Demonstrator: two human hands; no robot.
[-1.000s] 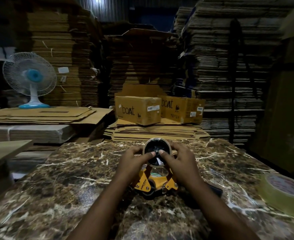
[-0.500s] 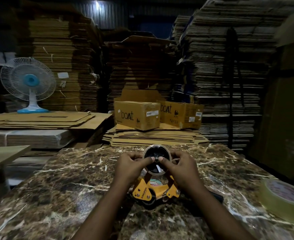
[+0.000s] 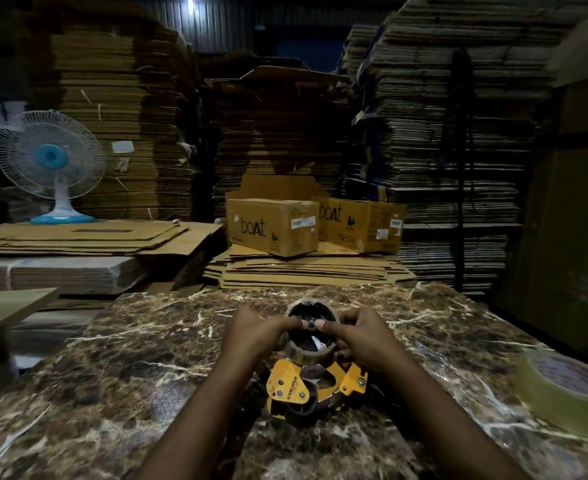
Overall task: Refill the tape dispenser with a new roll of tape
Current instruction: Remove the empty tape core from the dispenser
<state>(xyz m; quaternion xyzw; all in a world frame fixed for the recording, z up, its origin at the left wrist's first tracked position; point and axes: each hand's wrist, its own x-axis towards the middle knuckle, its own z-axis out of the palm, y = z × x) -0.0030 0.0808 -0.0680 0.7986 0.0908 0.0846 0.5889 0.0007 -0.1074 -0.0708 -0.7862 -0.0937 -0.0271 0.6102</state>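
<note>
A yellow tape dispenser (image 3: 290,386) lies on the marble table (image 3: 112,368) in front of me. A nearly spent roll of tape (image 3: 311,351) sits on its black hub. My left hand (image 3: 251,336) and my right hand (image 3: 365,337) grip this roll from either side, with both thumbs pressed on the hub's centre. A full clear roll of tape (image 3: 569,386) lies flat on the table at the far right, apart from both hands.
Two "boat" cartons (image 3: 273,225) stand on flattened cardboard beyond the table's far edge. A white and blue fan (image 3: 48,164) stands at the left on more cardboard sheets. Tall stacks of cardboard (image 3: 458,133) fill the background. A wooden board (image 3: 5,306) juts in at the left.
My hands stay on the roll, and the thumbs have closed onto the hub's centre. The camera has tilted up a little, so the scene sits lower in view.
</note>
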